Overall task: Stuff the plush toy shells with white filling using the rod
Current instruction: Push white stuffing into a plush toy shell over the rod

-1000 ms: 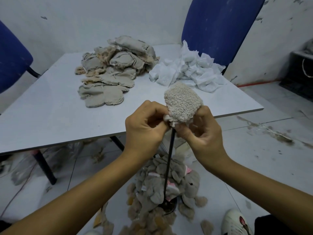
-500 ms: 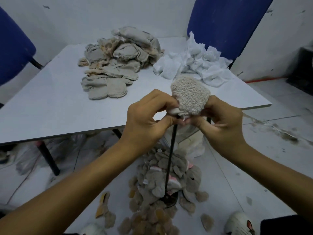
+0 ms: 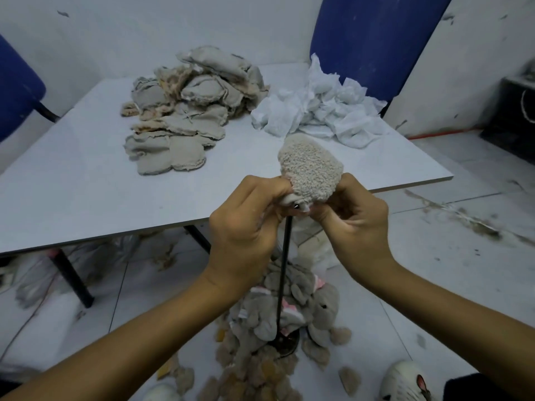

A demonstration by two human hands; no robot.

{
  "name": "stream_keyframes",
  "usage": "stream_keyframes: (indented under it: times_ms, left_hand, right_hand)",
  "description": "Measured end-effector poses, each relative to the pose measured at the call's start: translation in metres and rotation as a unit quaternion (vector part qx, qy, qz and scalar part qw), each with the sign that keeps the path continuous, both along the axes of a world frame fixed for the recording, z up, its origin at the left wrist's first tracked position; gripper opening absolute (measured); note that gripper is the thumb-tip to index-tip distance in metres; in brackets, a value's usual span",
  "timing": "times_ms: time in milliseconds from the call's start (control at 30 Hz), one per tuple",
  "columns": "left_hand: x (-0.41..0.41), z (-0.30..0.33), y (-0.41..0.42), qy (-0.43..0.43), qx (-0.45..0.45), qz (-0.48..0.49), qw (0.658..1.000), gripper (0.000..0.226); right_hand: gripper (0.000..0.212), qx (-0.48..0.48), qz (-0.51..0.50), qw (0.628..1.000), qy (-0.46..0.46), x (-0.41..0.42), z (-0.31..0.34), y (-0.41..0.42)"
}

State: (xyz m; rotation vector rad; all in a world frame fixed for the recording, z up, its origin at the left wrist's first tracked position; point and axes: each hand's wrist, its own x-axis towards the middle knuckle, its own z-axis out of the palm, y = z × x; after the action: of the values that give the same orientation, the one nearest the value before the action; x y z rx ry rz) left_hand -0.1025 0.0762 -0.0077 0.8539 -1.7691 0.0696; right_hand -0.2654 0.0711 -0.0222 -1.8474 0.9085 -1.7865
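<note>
A beige fuzzy plush shell sits over the top of an upright black rod that stands on a round base on the floor. My left hand pinches the shell's lower left edge. My right hand pinches its lower right edge beside the rod's tip. On the table lie a heap of flat beige shells and a pile of white filling.
The grey table stands ahead, with blue chairs at the left and behind. A heap of plush pieces surrounds the rod's base on the floor. White shoes show at the bottom.
Both hands keep hold of the shell's lower edge on the rod and have shifted slightly; the view has moved a little.
</note>
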Motion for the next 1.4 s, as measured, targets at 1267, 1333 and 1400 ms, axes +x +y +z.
stream_keyframes:
  times_ms: [1267, 1333, 1400]
  left_hand:
    - [0.017, 0.081, -0.042, 0.065, 0.197, -0.115, 0.972, 0.007]
    - [0.014, 0.077, -0.048, 0.091, 0.199, -0.091, 0.972, 0.005]
    - [0.013, 0.071, -0.051, 0.089, 0.194, -0.076, 0.974, 0.004]
  right_hand:
    - [0.020, 0.051, -0.069, 0.988, 0.131, 0.005, 0.081, -0.042]
    - [0.015, 0.076, -0.100, 0.984, 0.125, 0.013, 0.076, -0.050]
    - [0.009, 0.104, -0.113, 0.982, 0.112, 0.017, 0.072, -0.058]
